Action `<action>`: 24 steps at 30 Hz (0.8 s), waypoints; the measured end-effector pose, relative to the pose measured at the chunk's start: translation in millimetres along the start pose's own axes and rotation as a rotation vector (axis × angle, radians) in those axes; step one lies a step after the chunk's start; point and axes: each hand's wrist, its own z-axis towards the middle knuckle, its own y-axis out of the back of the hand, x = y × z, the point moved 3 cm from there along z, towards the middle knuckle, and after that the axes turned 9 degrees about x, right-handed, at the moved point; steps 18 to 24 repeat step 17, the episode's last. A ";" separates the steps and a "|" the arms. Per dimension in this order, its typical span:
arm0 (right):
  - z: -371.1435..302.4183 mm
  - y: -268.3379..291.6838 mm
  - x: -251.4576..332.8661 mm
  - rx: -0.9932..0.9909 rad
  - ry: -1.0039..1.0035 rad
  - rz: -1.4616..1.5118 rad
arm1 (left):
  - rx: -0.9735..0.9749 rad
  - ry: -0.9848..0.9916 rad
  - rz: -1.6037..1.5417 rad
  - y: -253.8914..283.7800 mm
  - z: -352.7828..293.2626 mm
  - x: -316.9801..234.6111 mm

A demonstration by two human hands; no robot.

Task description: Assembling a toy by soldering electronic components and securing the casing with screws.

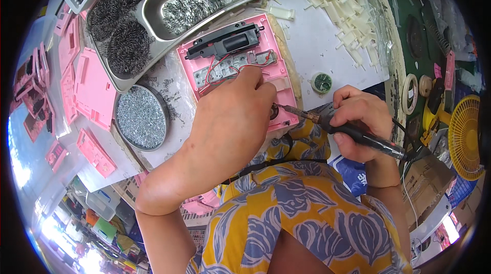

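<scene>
My right hand is closed around the black handle of a soldering iron. The iron's tip points left, at a small dark round part by the near edge of a pink plastic housing. Across that housing lies my left hand, its fingers curled down and pressed together near the round part; whatever they pinch is hidden beneath them. Inside the housing sit a black plastic mechanism and a grey metal plate with thin red wires.
Metal trays of dark springs and small wire pieces stand at the far left. Nearer is a round dish of screws. Cream plastic parts heap at far right, beside a small green-filled tub. Pink shells lie left.
</scene>
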 end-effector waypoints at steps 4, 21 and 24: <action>1.2 -1.6 -0.7 0.008 0.006 -0.021 | 0.015 -0.013 0.054 1.9 1.9 -3.3; -9.2 23.6 5.4 -0.039 -0.049 0.043 | 0.055 0.038 0.075 2.8 3.6 -7.0; -9.2 23.6 5.4 -0.039 -0.049 0.043 | 0.055 0.038 0.075 2.8 3.6 -7.0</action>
